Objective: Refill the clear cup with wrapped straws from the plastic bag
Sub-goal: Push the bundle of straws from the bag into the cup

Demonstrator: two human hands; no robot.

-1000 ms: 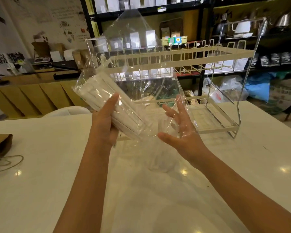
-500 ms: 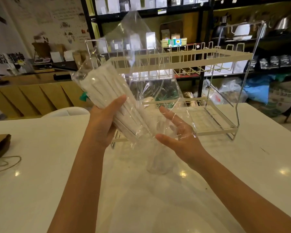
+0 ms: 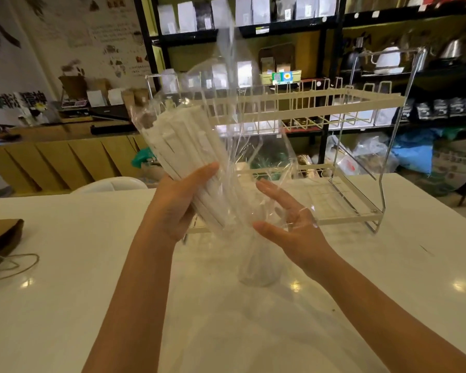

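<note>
My left hand (image 3: 176, 203) grips a bundle of white wrapped straws (image 3: 183, 157) through the clear plastic bag (image 3: 234, 109). The bundle is tilted, its top leaning up and left, its lower end pointing down toward the clear cup (image 3: 258, 267). The cup stands on the white table right below the bag's loose lower end, seen only faintly. My right hand (image 3: 288, 222) is spread, palm toward the bag, its fingers lying against the loose film to the right of the bundle. Whether it pinches the film is unclear.
A white two-tier wire rack (image 3: 334, 109) stands on the table (image 3: 65, 292) just behind my hands. A brown paper bag with a twine handle (image 3: 0, 238) lies at the left edge. Shelves with packets and kettles fill the background.
My left hand has tipped the straw bundle more upright and lifted it. My right hand has stayed against the bag's loose film.
</note>
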